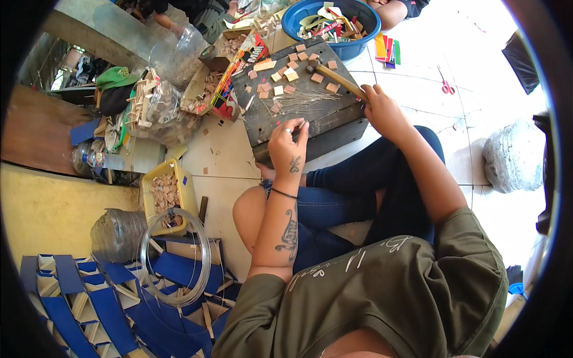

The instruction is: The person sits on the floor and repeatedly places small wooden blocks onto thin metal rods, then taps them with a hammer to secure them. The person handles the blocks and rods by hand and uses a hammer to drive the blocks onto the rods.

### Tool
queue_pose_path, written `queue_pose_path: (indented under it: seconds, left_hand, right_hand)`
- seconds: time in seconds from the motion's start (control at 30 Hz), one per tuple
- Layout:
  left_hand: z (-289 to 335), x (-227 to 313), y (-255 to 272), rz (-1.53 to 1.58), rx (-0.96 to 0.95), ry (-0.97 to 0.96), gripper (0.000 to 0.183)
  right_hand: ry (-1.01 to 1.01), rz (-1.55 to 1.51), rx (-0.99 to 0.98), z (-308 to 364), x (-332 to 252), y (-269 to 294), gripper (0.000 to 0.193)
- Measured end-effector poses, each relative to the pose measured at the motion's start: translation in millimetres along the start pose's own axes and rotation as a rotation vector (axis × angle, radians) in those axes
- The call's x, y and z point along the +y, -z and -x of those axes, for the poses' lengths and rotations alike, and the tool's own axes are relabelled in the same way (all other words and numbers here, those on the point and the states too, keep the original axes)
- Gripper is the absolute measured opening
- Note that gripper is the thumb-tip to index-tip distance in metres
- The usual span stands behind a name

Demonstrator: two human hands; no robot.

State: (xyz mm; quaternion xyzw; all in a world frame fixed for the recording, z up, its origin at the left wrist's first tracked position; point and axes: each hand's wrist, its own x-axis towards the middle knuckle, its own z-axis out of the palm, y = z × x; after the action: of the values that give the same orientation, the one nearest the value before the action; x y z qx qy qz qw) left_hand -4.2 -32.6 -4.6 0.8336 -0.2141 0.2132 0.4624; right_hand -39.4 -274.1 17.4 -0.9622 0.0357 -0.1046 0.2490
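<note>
My right hand (382, 110) is closed round the wooden handle of a hammer (341, 80), whose head lies over the far part of a low dark block (260, 126). At the block's near side my left hand (287, 142) is closed, thumb and fingertips pinched together; anything between them is too small to make out. Just beyond the left fingers a bundle of thin straight wire pieces (305, 104) lies spread on the block. Several small square wooden pieces (332, 88) are scattered across its top, mostly toward the far side.
A blue basin (287, 28) of coloured strips stands beyond the block, near another person's arm (391, 13). Red scissors (447, 88) lie on the tiles at right. At left are a yellow tray (147, 200) of wooden pieces, a wire coil (206, 262) and blue panels (65, 322).
</note>
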Motion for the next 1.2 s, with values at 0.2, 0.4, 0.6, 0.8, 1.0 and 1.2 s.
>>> queue_pose_path:
  seconds: [0.2,0.4,0.6,0.8,1.0,1.2]
  left_hand:
    - [-0.3,0.0,-3.7,-0.072,0.059,-0.161,0.009]
    - [-6.1,-6.8,-3.4,-0.008,0.010,0.012,0.011]
    - [-5.0,-4.4,-3.6,0.041,0.014,0.022,0.014]
    - [-6.1,-8.2,-4.2,0.010,-0.004,0.018,0.011]
    - [-5.6,-10.3,-4.5,0.010,0.000,-0.010,0.012]
    - [-6.7,-8.1,-4.4,0.025,0.020,-0.027,0.011]
  right_hand:
    - [-0.081,-0.524,-0.133,23.8,-28.5,41.5,0.034]
    - [-0.042,-0.491,-0.200,82.6,-68.1,77.2,0.041]
    - [0.196,-0.232,-0.071,96.7,-85.7,80.5,0.047]
    - [0.147,-0.153,-0.180,96.7,-85.4,84.5,0.049]
    - [0.211,-0.148,-0.133,90.9,-81.8,81.9,0.050]
    - [0.252,-0.243,-0.016,91.8,-73.2,75.3,0.051]
